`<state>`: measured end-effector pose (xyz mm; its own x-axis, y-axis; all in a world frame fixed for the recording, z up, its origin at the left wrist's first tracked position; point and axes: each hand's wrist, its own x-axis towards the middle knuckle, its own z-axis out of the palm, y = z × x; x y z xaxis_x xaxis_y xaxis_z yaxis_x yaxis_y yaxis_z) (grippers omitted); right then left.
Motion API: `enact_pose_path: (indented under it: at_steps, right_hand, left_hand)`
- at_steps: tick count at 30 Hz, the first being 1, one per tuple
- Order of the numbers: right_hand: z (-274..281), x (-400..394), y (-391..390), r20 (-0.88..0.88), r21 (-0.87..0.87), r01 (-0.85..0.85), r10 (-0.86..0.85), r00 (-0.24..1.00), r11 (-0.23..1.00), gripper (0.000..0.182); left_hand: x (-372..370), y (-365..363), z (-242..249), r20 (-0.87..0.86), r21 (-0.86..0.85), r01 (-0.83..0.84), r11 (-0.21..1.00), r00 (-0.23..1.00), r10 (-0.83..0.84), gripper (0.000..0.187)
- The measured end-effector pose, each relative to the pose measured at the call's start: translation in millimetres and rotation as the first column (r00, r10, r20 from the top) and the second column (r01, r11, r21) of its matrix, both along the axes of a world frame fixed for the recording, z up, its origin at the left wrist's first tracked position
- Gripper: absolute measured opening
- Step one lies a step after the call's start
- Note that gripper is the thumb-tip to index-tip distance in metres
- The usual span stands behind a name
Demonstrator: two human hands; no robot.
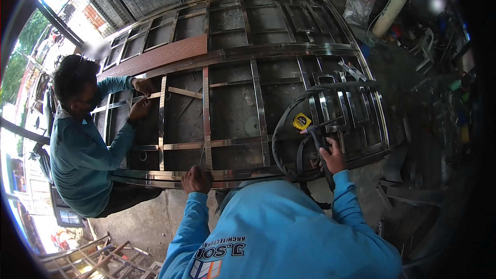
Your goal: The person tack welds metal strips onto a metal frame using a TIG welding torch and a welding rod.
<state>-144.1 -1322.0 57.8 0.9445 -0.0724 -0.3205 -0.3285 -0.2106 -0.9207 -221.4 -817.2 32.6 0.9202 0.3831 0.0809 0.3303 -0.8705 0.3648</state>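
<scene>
My right hand [333, 156] is closed round the handle of a TIG welding torch [315, 137], its pale nozzle pointing left above the frame. A thick black cable [281, 129] loops from the torch over the metalwork. My left hand [197, 180] rests at the near edge of the shiny metal frame [261, 119], fingers closed on a thin metal rod [201, 159] that points away from me. Just beyond the torch nozzle, a yellow tape measure [301, 121] sits on the frame.
On the left a co-worker [85, 139] leans over the frame, both hands at a crossbar. A wood-grain panel [160, 56] lies across the far half. At the far right stand a gas cylinder [391, 10] and a plastic bag [360, 2]. Ladder-like pieces [111, 258] lie behind at lower left.
</scene>
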Motion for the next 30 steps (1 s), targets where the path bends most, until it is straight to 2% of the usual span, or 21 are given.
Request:
enact_pose_path:
  at_steps: [1,7,10,12,15,17,18,20,24,26,28,30]
  right_hand:
    - [12,0,5,-0.044,0.045,0.013,-0.011,0.999,0.999,0.058]
    - [-11,1,-3,0.037,0.020,0.006,-0.007,0.999,1.000,0.058]
    - [-20,1,-8,0.041,0.003,-0.019,0.019,0.999,1.000,0.065]
    - [-47,2,-19,0.096,-0.118,-0.038,0.050,0.994,0.992,0.063]
    - [-58,1,-24,0.126,-0.175,-0.046,0.069,0.990,0.983,0.062]
    - [-42,1,-18,0.040,-0.119,-0.028,0.032,0.999,0.992,0.062]
    - [-9,1,-5,-0.049,-0.067,-0.003,0.000,0.999,0.998,0.062]
    - [5,2,0,-0.095,-0.033,0.019,-0.022,0.995,0.999,0.062]
    - [-53,1,-22,0.100,-0.168,-0.032,0.049,0.994,0.985,0.064]
    - [-43,3,-17,0.110,-0.152,-0.038,0.055,0.992,0.988,0.065]
    - [-17,1,-7,0.026,-0.017,-0.012,0.013,1.000,1.000,0.065]
    - [-54,2,-22,0.108,-0.155,-0.042,0.060,0.992,0.987,0.066]
  left_hand:
    - [0,0,0,-0.016,-0.001,-0.003,1.000,1.000,0.003,0.020]
    - [1,1,1,-0.032,-0.003,0.006,1.000,0.999,-0.006,0.020]
    - [1,1,0,-0.048,-0.008,-0.004,1.000,0.999,0.003,0.020]
    - [3,-3,8,-0.063,-0.011,-0.013,1.000,0.998,0.012,0.019]
    - [3,-3,7,-0.074,0.006,-0.011,1.000,0.997,0.012,0.020]
    - [2,-1,5,-0.081,0.008,-0.013,1.000,0.997,0.013,0.021]
    - [2,-1,4,-0.084,0.009,-0.013,1.000,0.996,0.014,0.021]
    - [2,-1,7,-0.091,0.002,-0.013,1.000,0.996,0.013,0.022]
    - [2,-2,9,-0.075,0.007,-0.006,1.000,0.997,0.007,0.023]
    - [2,-4,12,-0.064,0.014,0.002,1.000,0.998,-0.001,0.018]
    - [2,-5,13,-0.061,0.018,0.003,1.000,0.998,-0.002,0.016]
    - [3,-6,14,-0.068,0.017,-0.003,1.000,0.998,0.004,0.016]
